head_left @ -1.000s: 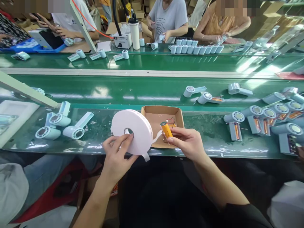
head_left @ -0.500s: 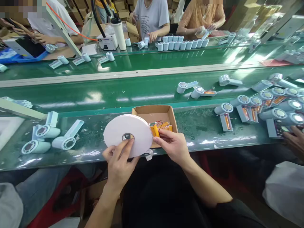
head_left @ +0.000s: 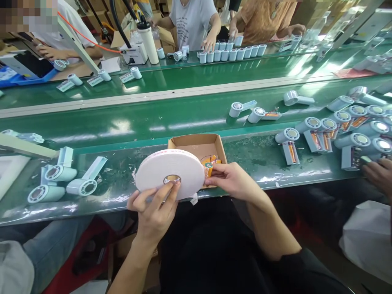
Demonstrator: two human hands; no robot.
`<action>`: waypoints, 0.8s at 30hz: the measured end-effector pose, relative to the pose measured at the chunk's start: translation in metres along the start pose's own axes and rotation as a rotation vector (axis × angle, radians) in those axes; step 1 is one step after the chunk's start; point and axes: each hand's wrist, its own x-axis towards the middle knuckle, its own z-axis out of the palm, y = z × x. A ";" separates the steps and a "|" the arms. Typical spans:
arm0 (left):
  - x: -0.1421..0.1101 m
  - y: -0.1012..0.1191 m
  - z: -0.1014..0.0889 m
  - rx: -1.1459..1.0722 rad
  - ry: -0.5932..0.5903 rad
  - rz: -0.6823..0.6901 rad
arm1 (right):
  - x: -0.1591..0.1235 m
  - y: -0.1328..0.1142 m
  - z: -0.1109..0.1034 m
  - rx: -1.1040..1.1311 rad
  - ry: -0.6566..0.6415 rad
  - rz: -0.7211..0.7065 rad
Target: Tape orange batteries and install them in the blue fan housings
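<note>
My left hand [head_left: 157,208] grips a large white roll of tape [head_left: 159,169], with fingertips at its core hole. The roll is tilted, its flat face toward me. At the roll's right edge my right hand [head_left: 231,179] pinches an orange battery [head_left: 208,168], its round end turned up. Whether the battery touches the tape I cannot tell. Behind both stands an open cardboard box [head_left: 196,141], holding more orange batteries [head_left: 213,158] with thin wires. A loose tape end [head_left: 194,199] hangs below the roll.
Light-blue fan housings [head_left: 61,173] lie on the bench at left. Several with orange batteries in their handles [head_left: 292,153] crowd the right, beside another person's hand [head_left: 379,171]. Two more housings [head_left: 236,109] rest on the green belt [head_left: 137,118]. People work across it.
The roll has tipped flatter, showing more of its printed rim. My right hand has turned the battery so that its end faces up. Across the belt, a person's hand has reached to the row of housings.
</note>
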 end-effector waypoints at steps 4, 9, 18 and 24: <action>0.004 0.017 0.003 0.022 0.095 -0.055 | 0.004 0.010 0.030 0.383 0.135 -0.055; 0.004 0.051 0.009 -0.030 0.113 -0.296 | 0.006 0.015 0.077 0.735 0.501 -0.125; -0.051 -0.087 0.012 -0.050 -0.339 -0.633 | 0.017 0.024 -0.131 0.553 0.980 -0.565; 0.027 -0.057 0.017 -0.353 -0.290 -0.351 | -0.015 0.102 -0.133 0.491 0.926 -0.264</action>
